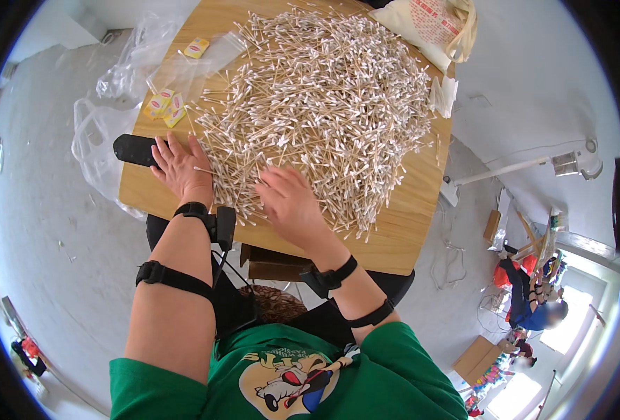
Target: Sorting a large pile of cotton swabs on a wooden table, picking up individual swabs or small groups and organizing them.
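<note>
A large heap of cotton swabs [338, 91] with white tips and pale wooden sticks covers much of the wooden table [394, 248]. My left hand [184, 168] lies flat at the heap's near left edge, fingers stretched out, and holds nothing I can see. Its fingertips reach the end of a black, flat, rounded object [134, 150], perhaps a phone. One swab's tip shows against the side of this hand. Over the near edge of the heap is my right hand [289, 206], its fingers loosely bent and apart, slightly blurred. No swab shows in its grip.
Small yellow packets [163, 105] and clear plastic bags [205, 63] lie at the table's far left. A white plastic bag [100, 150] hangs by the left edge. A cream cloth bag [429, 28] sits at the far right, near crumpled white paper [444, 96]. Other people are at the far right.
</note>
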Action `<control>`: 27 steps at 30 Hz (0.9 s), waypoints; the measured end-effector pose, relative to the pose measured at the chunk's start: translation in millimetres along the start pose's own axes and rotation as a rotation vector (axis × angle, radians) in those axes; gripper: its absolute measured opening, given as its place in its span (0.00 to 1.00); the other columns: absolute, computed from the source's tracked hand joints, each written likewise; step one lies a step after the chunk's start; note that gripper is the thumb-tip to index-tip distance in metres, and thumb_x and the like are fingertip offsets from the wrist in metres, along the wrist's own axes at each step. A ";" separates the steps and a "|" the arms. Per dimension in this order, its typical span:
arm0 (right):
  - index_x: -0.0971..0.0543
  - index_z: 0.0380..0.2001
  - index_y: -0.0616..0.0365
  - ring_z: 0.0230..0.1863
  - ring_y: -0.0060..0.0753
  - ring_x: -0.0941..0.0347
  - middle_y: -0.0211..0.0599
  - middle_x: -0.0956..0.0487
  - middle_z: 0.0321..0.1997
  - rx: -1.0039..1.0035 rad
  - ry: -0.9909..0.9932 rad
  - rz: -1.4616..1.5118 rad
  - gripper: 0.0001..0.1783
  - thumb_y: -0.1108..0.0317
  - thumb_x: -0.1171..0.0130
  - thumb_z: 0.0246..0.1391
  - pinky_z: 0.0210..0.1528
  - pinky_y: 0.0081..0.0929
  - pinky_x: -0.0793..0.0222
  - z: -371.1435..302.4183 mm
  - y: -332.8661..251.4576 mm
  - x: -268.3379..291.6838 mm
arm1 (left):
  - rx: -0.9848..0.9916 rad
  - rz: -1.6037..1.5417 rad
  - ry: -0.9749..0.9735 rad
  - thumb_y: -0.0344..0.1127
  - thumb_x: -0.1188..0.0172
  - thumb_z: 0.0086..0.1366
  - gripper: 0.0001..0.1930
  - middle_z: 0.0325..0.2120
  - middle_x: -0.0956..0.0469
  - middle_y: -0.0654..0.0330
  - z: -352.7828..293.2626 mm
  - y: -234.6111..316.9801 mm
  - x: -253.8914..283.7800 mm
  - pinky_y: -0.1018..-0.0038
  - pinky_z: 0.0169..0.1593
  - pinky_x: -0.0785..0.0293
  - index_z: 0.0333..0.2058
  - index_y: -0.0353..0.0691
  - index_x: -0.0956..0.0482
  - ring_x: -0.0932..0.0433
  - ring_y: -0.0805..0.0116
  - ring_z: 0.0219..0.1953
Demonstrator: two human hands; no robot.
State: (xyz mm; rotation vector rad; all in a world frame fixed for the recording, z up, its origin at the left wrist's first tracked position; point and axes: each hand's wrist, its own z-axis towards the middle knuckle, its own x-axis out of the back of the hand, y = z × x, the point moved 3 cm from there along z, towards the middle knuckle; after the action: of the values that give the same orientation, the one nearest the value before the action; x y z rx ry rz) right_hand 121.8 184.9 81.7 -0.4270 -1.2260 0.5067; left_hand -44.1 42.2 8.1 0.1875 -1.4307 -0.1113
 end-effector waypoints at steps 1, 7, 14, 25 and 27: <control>0.25 0.38 0.58 0.52 0.46 0.32 0.39 0.26 0.48 -0.049 0.047 -0.053 0.14 0.76 0.42 0.44 0.55 0.43 0.38 -5.2 6.9 8.2 | 0.000 -0.001 -0.004 0.57 0.60 0.68 0.29 0.65 0.45 0.54 -0.4 0.2 -0.2 0.53 0.67 0.60 0.60 0.45 0.38 0.53 0.56 0.68; 0.24 0.40 0.59 0.48 0.47 0.30 0.39 0.25 0.45 -0.342 0.327 -0.208 0.15 0.78 0.44 0.46 0.52 0.42 0.36 -41.2 53.6 60.9 | 0.006 -0.008 0.001 0.57 0.60 0.68 0.29 0.65 0.46 0.56 0.4 0.7 0.6 0.54 0.67 0.60 0.61 0.45 0.38 0.53 0.58 0.69; 0.23 0.43 0.57 0.49 0.45 0.31 0.40 0.25 0.46 -0.394 0.193 -0.409 0.16 0.76 0.44 0.48 0.52 0.39 0.35 -31.0 67.4 63.0 | 0.005 0.000 -0.010 0.57 0.60 0.68 0.29 0.65 0.46 0.56 0.9 2.0 1.0 0.55 0.67 0.61 0.60 0.46 0.38 0.54 0.59 0.69; 0.25 0.45 0.59 0.54 0.50 0.33 0.45 0.31 0.55 -0.202 0.196 -0.070 0.19 0.78 0.44 0.45 0.55 0.43 0.34 13.9 21.7 2.8 | 0.017 0.039 -0.014 0.57 0.61 0.67 0.30 0.65 0.45 0.56 1.4 -2.1 -1.8 0.55 0.67 0.60 0.61 0.46 0.38 0.53 0.59 0.69; 0.25 0.43 0.59 0.52 0.49 0.32 0.44 0.29 0.52 -0.246 0.271 -0.070 0.18 0.80 0.44 0.44 0.53 0.42 0.33 2.9 27.8 12.8 | 0.007 0.025 -0.005 0.58 0.61 0.67 0.30 0.65 0.45 0.57 1.2 0.5 -0.6 0.56 0.67 0.60 0.61 0.46 0.38 0.53 0.60 0.69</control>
State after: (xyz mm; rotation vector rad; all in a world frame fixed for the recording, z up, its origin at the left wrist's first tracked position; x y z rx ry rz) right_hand 118.5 215.1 76.7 -0.6371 -1.0389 0.2283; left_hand -45.4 42.7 7.8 0.1748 -1.4384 -0.0862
